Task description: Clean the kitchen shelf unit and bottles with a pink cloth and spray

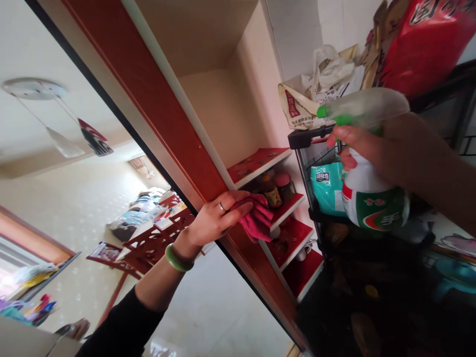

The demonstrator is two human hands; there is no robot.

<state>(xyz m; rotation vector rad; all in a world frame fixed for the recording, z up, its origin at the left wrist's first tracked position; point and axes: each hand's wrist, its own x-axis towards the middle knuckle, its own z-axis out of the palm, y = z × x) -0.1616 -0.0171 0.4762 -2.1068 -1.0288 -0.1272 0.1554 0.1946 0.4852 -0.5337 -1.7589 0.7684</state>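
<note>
left hand (215, 220): pink cloth (256, 218) on cabinet frame (156, 124) | right hand (366, 151): spray bottle (374, 198)

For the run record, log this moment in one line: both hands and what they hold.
left hand: pink cloth on red-brown wooden frame | right hand: spray bottle, green nozzle | nearby: red-lined shelves

My left hand (217, 220) carries two fitted items. Item 1: a narrow finger ring (222, 207), silver-toned metal, plain band, seated on one finger. Item 2: a green jade-like bangle (179, 258), smooth and rounded in section, seated at the wrist. Further along the left arm, a black sleeve (119, 325) of plain matt fabric covers the limb from mid-forearm onward. My right hand (357, 148) and right forearm (427, 168) are bare as far as the frame edge.
</note>
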